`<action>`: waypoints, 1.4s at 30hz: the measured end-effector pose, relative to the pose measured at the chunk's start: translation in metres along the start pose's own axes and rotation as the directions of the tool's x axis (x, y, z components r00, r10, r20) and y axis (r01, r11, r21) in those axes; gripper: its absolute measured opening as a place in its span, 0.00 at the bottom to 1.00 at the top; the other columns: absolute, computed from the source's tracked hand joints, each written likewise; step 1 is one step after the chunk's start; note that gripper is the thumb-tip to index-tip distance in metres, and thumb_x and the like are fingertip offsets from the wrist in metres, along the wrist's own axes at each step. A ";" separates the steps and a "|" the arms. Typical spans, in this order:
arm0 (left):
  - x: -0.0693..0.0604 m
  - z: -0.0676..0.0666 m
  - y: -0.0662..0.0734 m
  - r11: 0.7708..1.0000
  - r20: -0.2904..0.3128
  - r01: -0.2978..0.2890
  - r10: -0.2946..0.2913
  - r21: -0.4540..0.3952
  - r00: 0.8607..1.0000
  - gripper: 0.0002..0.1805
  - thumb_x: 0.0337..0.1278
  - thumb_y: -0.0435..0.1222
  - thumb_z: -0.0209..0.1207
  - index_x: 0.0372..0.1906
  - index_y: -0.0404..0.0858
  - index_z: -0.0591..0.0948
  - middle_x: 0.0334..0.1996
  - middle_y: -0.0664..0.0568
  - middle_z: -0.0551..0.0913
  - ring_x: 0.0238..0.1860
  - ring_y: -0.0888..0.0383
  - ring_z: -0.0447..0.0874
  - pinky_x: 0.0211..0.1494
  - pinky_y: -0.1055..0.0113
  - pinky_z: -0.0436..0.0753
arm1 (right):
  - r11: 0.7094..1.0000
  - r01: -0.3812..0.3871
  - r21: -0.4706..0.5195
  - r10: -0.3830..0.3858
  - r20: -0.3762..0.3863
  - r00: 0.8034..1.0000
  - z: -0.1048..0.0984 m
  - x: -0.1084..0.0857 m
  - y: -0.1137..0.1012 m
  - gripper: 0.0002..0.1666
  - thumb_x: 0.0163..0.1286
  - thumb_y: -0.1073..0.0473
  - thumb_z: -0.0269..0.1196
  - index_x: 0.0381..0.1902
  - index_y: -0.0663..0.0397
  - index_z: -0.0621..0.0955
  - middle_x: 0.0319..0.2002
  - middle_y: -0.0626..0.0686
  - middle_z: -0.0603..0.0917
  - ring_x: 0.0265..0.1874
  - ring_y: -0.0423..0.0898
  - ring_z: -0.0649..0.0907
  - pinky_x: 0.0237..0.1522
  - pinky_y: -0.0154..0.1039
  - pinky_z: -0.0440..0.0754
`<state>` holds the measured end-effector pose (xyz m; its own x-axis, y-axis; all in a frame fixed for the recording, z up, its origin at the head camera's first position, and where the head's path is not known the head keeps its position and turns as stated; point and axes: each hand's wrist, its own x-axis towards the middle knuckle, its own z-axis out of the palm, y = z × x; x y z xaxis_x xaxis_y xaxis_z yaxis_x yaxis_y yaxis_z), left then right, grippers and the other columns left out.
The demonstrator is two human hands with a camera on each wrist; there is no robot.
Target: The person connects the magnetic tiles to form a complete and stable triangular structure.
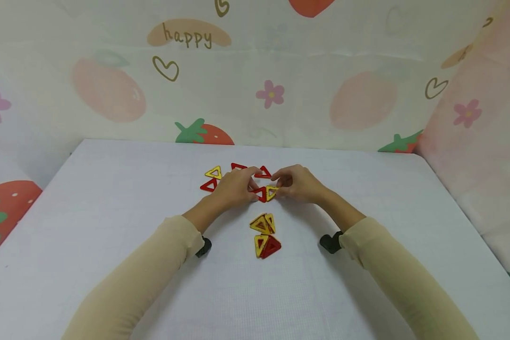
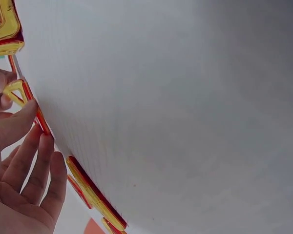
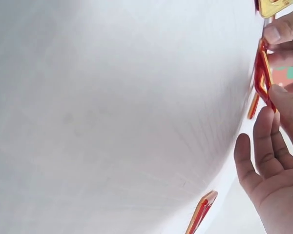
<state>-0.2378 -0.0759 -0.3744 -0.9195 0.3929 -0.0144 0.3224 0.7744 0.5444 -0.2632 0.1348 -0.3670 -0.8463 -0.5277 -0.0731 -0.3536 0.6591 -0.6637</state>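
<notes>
My left hand [image 1: 236,188] pinches a red triangular magnetic tile [image 1: 264,194] between thumb and fingers. Against its right edge stands a yellow triangular tile [image 1: 269,193], pinched by my right hand [image 1: 299,184]. The two tiles meet edge to edge, raised on edge or tilted. In the left wrist view, the left thumb and fingertips grip the red tile's edge, with the yellow tile [image 2: 13,88] beyond. In the right wrist view, the right thumb and fingers hold the pair's near end, the red tile [image 3: 258,78] showing behind.
Nearer on the white table [image 1: 153,189] lie joined yellow tiles [image 1: 258,225] and a red tile [image 1: 273,248] beside a yellow one. Behind the left hand are a yellow tile [image 1: 214,177] and red tiles [image 1: 209,189]. Another red tile [image 1: 263,176] lies behind the held pair.
</notes>
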 end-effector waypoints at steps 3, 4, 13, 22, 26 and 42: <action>0.000 0.000 0.000 1.000 -0.001 0.001 -0.001 -0.004 1.000 0.33 0.55 0.35 0.70 0.67 0.39 0.73 0.41 0.50 0.88 0.41 0.55 0.85 0.52 0.60 0.82 | 1.000 0.012 0.013 -0.012 -0.002 1.000 -0.001 0.000 -0.002 0.20 0.63 0.68 0.68 0.54 0.64 0.82 0.38 0.55 0.83 0.37 0.49 0.79 0.42 0.36 0.80; 0.000 0.000 0.000 1.000 -0.001 0.000 0.000 -0.005 1.000 0.33 0.55 0.34 0.70 0.66 0.39 0.73 0.41 0.50 0.88 0.41 0.55 0.85 0.52 0.60 0.82 | 1.000 0.013 0.018 -0.013 -0.003 1.000 -0.001 0.000 -0.003 0.20 0.63 0.68 0.68 0.54 0.64 0.82 0.38 0.55 0.83 0.37 0.49 0.79 0.43 0.36 0.80; -0.001 -0.001 0.001 1.000 -0.002 -0.010 0.010 -0.009 1.000 0.32 0.55 0.34 0.70 0.66 0.38 0.73 0.42 0.48 0.88 0.44 0.53 0.86 0.53 0.59 0.82 | 0.998 0.054 0.042 -0.054 -0.020 0.998 0.002 0.004 -0.009 0.19 0.62 0.67 0.71 0.52 0.64 0.83 0.38 0.56 0.84 0.38 0.50 0.81 0.47 0.39 0.82; 0.000 -0.001 0.001 1.000 0.002 0.002 -0.002 -0.009 1.000 0.32 0.55 0.34 0.70 0.65 0.38 0.73 0.42 0.48 0.88 0.44 0.53 0.86 0.53 0.58 0.82 | 0.997 -0.002 0.072 0.002 -0.007 1.000 0.005 0.005 -0.011 0.17 0.64 0.66 0.69 0.51 0.63 0.84 0.43 0.56 0.85 0.42 0.50 0.82 0.51 0.42 0.81; -0.001 -0.002 0.001 1.000 0.006 -0.001 0.001 -0.007 1.000 0.32 0.55 0.34 0.70 0.66 0.38 0.73 0.43 0.48 0.88 0.46 0.53 0.86 0.55 0.57 0.81 | 0.995 -0.014 0.096 0.013 0.009 1.000 0.007 0.006 -0.009 0.16 0.64 0.66 0.70 0.49 0.62 0.84 0.44 0.56 0.86 0.44 0.50 0.84 0.51 0.42 0.81; -0.001 0.000 -0.001 1.000 0.005 -0.008 0.008 0.000 1.000 0.32 0.56 0.35 0.70 0.66 0.38 0.73 0.44 0.48 0.88 0.47 0.53 0.86 0.55 0.56 0.81 | 0.996 -0.056 0.076 0.053 0.039 0.998 0.012 0.006 -0.010 0.19 0.63 0.64 0.70 0.52 0.60 0.84 0.48 0.56 0.86 0.41 0.48 0.85 0.44 0.37 0.84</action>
<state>-0.2373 -0.0767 -0.3746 -0.9157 0.4016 -0.0145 0.3297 0.7715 0.5442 -0.2602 0.1186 -0.3698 -0.8477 -0.5123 -0.1376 -0.2740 0.6451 -0.7133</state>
